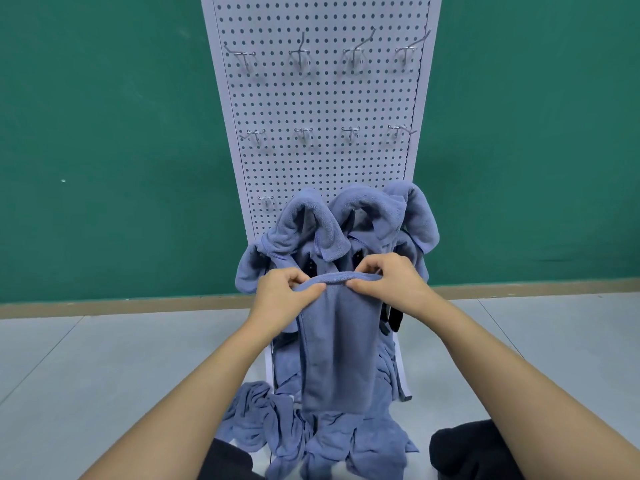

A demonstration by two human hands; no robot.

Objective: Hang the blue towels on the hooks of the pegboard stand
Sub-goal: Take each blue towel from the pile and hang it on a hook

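Left hand (284, 292) and right hand (388, 282) pinch top edge of towel (337, 348) before pegboard (322, 98), more towels (277, 427) on floor (104, 375).

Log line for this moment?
left hand: pinches blue towel top edge | right hand: pinches same edge | hung towels: low on pegboard | upper hooks: bare | towel pile: on floor

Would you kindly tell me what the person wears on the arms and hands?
Nothing shows on them: the left hand and right hand are ungloved, with no ring, watch or bracelet visible, and both forearms are bare to the frame's edge, no sleeves in view. Black clothing shows at the bottom edge.
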